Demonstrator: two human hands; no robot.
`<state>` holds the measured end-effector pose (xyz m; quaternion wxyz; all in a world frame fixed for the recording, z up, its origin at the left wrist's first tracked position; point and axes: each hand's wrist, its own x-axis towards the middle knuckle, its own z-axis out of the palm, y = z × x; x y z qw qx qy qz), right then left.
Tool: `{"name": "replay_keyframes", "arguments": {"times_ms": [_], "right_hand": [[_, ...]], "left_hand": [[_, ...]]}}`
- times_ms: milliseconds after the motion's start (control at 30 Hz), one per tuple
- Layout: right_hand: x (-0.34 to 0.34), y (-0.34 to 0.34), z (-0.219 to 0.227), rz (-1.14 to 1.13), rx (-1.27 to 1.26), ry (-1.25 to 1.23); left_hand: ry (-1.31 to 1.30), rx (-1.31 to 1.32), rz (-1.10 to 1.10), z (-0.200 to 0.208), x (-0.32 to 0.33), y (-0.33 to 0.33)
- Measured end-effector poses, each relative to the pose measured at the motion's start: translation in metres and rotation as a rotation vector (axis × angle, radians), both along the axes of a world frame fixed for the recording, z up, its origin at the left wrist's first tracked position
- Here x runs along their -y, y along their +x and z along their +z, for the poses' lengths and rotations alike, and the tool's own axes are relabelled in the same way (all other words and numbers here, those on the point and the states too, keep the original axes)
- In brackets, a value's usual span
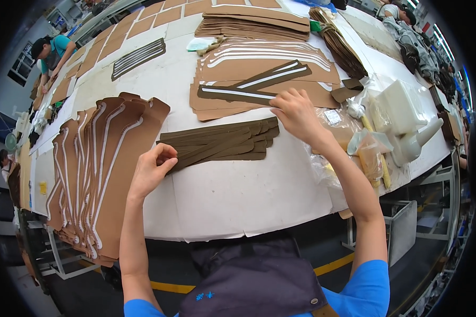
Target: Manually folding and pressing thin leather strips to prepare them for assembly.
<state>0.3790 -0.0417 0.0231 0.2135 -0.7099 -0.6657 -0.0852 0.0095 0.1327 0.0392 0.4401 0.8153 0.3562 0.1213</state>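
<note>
My right hand point(300, 115) has its fingers closed on the right end of a dark olive strip with a white line point(232, 94). That strip lies across brown panels, beside another white-lined olive strip point(280, 77) set at a slant. My left hand point(153, 168) is curled, thumb and fingertips close together, at the left end of a pile of plain olive strips point(222, 141). Whether anything is between those fingers is hidden. Under the striped strips is a stack of brown panels point(222, 112) with white curved lines.
Fanned brown panels with white lines point(111, 153) overhang the table's left front edge. Clear bags point(373, 158) and a white plastic container point(402, 108) stand at right. Farther back are a panel stack point(256, 24), a bundle point(338, 45) and a striped dark sheet point(138, 58). A person point(53, 53) works far left.
</note>
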Motion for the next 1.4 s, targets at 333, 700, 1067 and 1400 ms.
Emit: {"name": "replay_keyframes", "arguments": {"times_ms": [333, 700, 1067, 1400], "right_hand": [[-0.060, 0.033, -0.018, -0.213, -0.241, -0.240], [0.059, -0.098, 0.109, 0.213, -0.790, -0.030], [0.093, -0.123, -0.001, 0.173, -0.384, -0.205], [0.058, -0.169, -0.037, 0.242, -0.441, -0.024]], "left_hand": [[0.283, 0.181, -0.158, 0.006, 0.007, 0.075], [0.263, 0.241, -0.717, 0.078, 0.028, 0.081], [0.025, 0.032, -0.497, -0.012, 0.081, 0.016], [0.441, 0.170, -0.485, -0.032, 0.086, 0.010]]}}
